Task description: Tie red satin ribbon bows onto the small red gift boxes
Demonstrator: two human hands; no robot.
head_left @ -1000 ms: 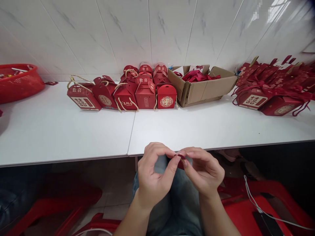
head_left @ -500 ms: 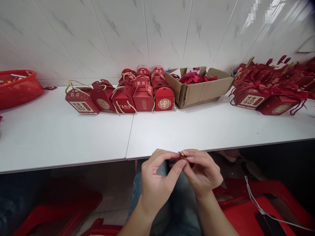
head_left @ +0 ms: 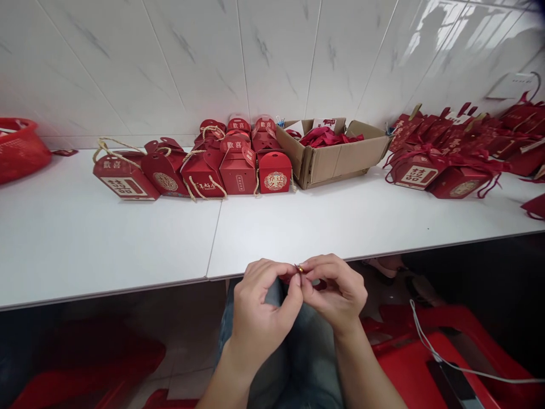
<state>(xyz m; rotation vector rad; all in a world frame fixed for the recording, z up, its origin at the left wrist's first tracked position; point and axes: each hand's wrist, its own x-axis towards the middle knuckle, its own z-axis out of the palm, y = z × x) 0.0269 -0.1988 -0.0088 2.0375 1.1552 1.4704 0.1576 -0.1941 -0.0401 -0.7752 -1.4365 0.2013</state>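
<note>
At the table's front edge, above my lap, my left hand (head_left: 264, 309) and my right hand (head_left: 336, 292) meet at their fingertips. Both are closed in a pinch on a small dark red piece with a gold-coloured bit (head_left: 300, 269). Most of it is hidden by my fingers, so its kind is not clear. Some red shows behind the fingers of each hand. Beyond my hands, red gift boxes, such as one with a round gold print (head_left: 275, 177), stand in a cluster, several with twine handles.
On the white table (head_left: 140, 244), an open cardboard box (head_left: 347, 162) holds dark red ribbon (head_left: 326, 136). Ribboned red boxes (head_left: 415, 173) stand at right, a red plastic basket (head_left: 19, 150) at far left. A phone (head_left: 455, 383) with a white cable lies on a red stool (head_left: 409, 369).
My view has turned slightly right, so the table's things appear further left. Both hands keep their pinch on the small red piece, with the fingers shifted a little.
</note>
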